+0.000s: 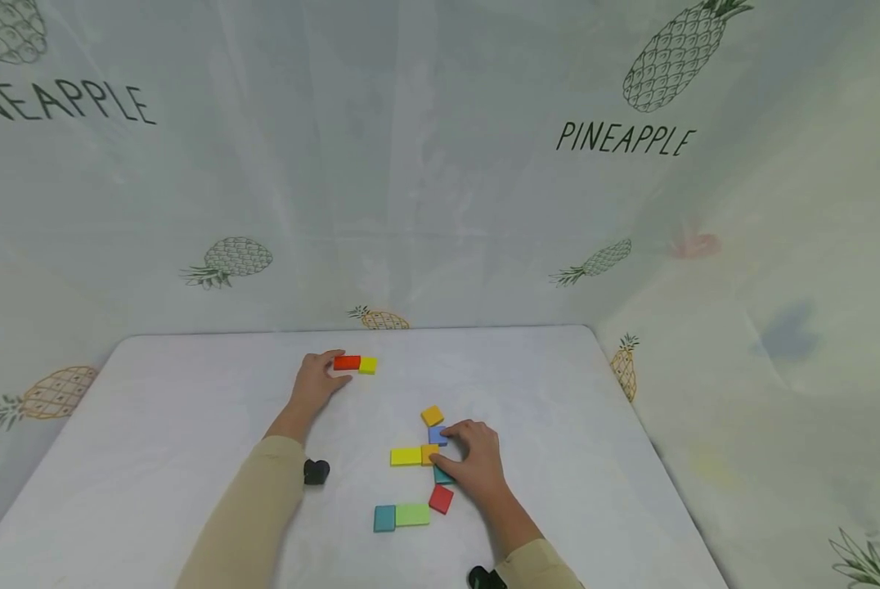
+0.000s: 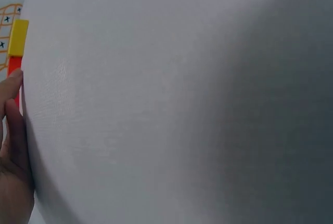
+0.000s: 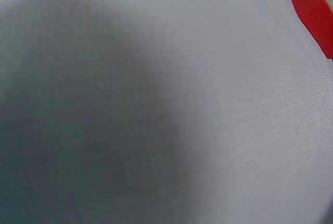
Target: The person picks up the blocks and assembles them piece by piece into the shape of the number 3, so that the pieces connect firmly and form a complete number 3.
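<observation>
In the head view, my left hand [image 1: 316,384] rests at the far side of the table by a red block [image 1: 347,362]. Its thumb and index finger spread to either side of that block. A yellow block [image 1: 368,366] adjoins the red one's right end. Nearer to me, my right hand [image 1: 478,458] reaches over a row of blocks, fingertips apart. Its index fingertip is at a blue block [image 1: 436,436] and its thumb tip at an orange block [image 1: 428,454]. A teal block [image 1: 443,474] lies partly hidden under the thumb.
An amber block [image 1: 432,415] lies beyond the blue one, and a long yellow block [image 1: 406,456] left of the orange. Closer lie a tilted red block [image 1: 441,499], a light green block [image 1: 412,514] and another teal block [image 1: 384,518]. The white table [image 1: 190,409] meets a pineapple-printed curtain [image 1: 440,164].
</observation>
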### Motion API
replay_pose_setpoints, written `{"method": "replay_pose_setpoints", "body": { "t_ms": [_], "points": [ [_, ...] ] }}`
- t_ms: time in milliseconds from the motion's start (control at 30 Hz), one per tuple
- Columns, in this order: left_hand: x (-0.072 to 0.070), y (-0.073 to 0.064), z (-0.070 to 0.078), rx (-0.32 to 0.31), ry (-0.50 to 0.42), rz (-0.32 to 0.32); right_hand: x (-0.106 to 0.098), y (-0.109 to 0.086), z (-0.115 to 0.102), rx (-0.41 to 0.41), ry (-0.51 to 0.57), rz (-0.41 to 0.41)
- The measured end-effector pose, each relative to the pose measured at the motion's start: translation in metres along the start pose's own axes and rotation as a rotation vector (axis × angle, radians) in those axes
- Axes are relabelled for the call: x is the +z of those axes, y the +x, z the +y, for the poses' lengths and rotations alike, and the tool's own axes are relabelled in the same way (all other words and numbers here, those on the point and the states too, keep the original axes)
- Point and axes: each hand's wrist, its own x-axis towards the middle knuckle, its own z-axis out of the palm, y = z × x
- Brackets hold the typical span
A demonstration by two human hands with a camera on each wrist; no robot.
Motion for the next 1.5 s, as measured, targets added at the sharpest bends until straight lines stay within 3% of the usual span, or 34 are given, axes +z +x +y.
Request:
{"method": "replay_pose_setpoints", "body": {
  "t_ms": [167, 467, 833, 1100, 1300, 1500],
  "points": [
    [-0.003, -0.001, -0.001, 0.007, 0.041, 0.022, 0.0, -0.001, -0.003, -0.004, 0.007, -0.002],
    [-0.001, 0.001, -0.004, 0.002, -0.007, 0.073, -0.001, -0.002, -0.003, -0.021, -0.01, 0.009],
    [-0.004, -0.003, 0.003, -0.029, -0.048, 0.093, -0.004, -0.001, -0.006, -0.032, 0.007, 0.008],
    [0.001, -0.009, 0.002, -0.013, -0.095, 0.121, -0.004, -0.001, -0.004, -0.024, -0.008, 0.003],
    [0.007, -0.014, 0.002, -0.045, -0.198, 0.102, -0.004, -0.001, -0.002, -0.024, 0.01, 0.008],
    [0.008, -0.022, 0.016, -0.066, -0.323, 0.069, -0.002, -0.001, -0.002, -0.018, 0.008, 0.008]
  ]
}}
